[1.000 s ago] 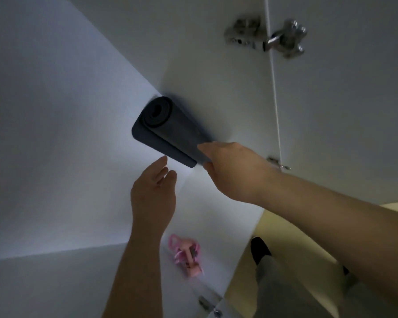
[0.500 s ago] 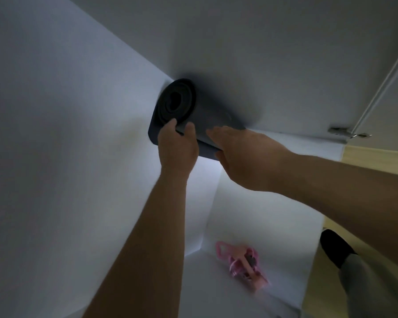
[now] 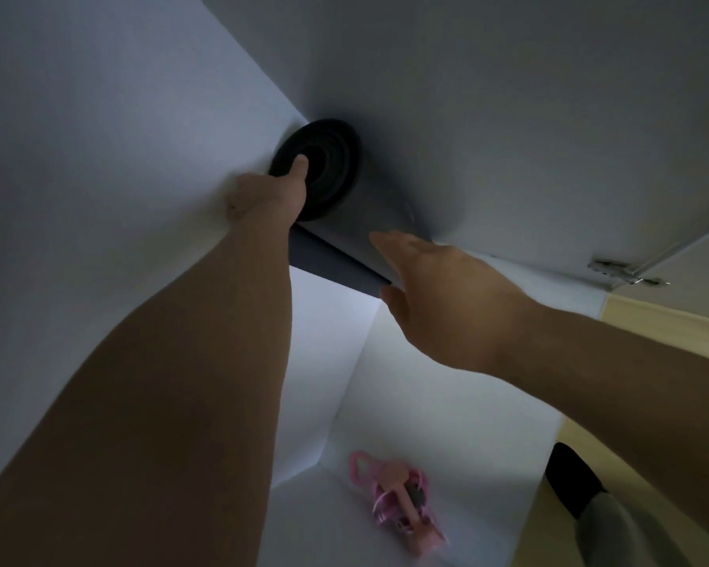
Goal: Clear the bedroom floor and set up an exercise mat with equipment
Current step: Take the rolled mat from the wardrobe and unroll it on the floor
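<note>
Head view. The rolled exercise mat [image 3: 346, 200] is a dark coil inside a white wardrobe [image 3: 99, 157]. It is lodged in the corner where two inner panels meet, with its coiled end face toward the camera. The left grip [image 3: 271, 194] grasps the rim of that end: one digit hooks over the edge into the coil, and the remaining fingers are hidden behind the roll. The right grip [image 3: 447, 296] is released. Its fingers are straight and laid flat against the side of the roll, near the loose outer edge of the mat. A pink piece of equipment [image 3: 393, 501] lies on the wardrobe base, well apart from the mat. A door hinge [image 3: 623, 272] shows at the right edge, with yellowish floor [image 3: 655, 337] beyond it.

Step in hand, as judged: retrieval of the mat from storage. The mat is not yet out of the wardrobe.

The next move calls for:
- The right grip must wrap round the roll so the coil does not unwind.
- Both grips must then draw the mat clear of the corner toward the opening.
- The pink item must be collected separately.
</note>
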{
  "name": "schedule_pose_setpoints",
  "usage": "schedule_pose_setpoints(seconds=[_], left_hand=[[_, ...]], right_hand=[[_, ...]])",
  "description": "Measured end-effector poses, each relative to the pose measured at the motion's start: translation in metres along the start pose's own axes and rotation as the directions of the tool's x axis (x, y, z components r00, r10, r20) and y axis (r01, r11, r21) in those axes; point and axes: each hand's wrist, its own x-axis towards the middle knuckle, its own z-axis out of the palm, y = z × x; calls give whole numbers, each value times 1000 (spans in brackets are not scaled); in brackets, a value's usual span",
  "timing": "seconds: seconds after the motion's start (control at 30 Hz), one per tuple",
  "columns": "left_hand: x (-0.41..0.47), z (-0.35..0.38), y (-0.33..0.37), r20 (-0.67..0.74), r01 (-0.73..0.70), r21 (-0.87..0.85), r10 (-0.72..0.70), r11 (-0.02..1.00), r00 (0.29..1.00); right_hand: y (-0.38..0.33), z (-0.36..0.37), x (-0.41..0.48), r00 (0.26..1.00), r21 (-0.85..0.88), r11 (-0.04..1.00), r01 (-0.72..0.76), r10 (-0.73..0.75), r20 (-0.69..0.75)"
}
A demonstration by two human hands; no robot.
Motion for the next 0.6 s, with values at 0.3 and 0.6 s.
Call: schedule_pose_setpoints(seconds=[0.3,0.6], left_hand=[[-11,26,-15,366,285,-351,-149,892,919],[-79,35,-43,200,-50,-269,107,962,974]], right_hand=[[21,-1,-8,992,10,992,-126,126,-14],[38,-12,-68,987,-13,987,-158,158,-18]])
